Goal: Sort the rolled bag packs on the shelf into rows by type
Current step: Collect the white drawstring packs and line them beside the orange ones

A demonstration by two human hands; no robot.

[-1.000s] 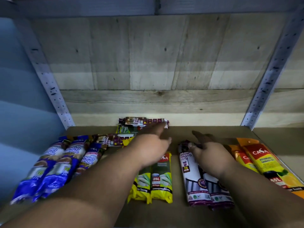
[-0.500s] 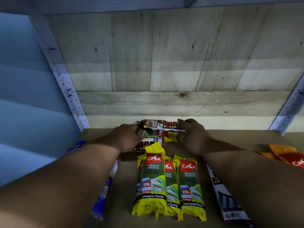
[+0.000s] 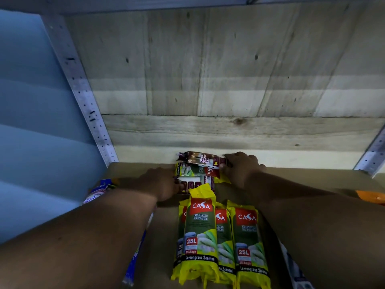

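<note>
Gripping draw-string pack (image 3: 205,159), right hand (image 3: 241,168); left hand (image 3: 160,182) seemingly pinching maroon pack (image 3: 195,183).

A pale wooden plank wall (image 3: 229,80) fills the upper frame, flanked by perforated metal uprights (image 3: 79,90) and a blue wall (image 3: 27,122) left.

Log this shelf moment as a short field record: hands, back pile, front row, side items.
left hand: on the left end of the back pile, grip hidden
right hand: grips the right end of the brown drawstring bag pack
back pile: drawstring pack on top, a sideways yellow Casa pack beneath
front row: yellow Casa 25L packs lying lengthwise, side by side
left side: blue pack partly behind the left forearm
right edge: orange pack
</note>
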